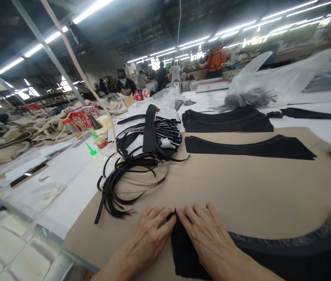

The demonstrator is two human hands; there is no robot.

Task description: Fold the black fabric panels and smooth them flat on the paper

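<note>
One black panel (288, 257) is laid on the brown sheet (241, 187); its corner is held in the narrow grip of the left hand (150, 234), while the right hand (206, 230) is spread flat upon it. Work at this corner is judged under way, not complete; progress elsewhere cannot be told. Beyond are counted one untouched curved piece (241, 150), one layered pile (226, 121) and two green-nozzled bottles (102, 144).

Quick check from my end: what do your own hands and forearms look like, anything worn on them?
Both the left hand and right hand are bare, without gloves. No watch or bracelet shows at the wrists, and no sleeve covers the visible forearms.
</note>
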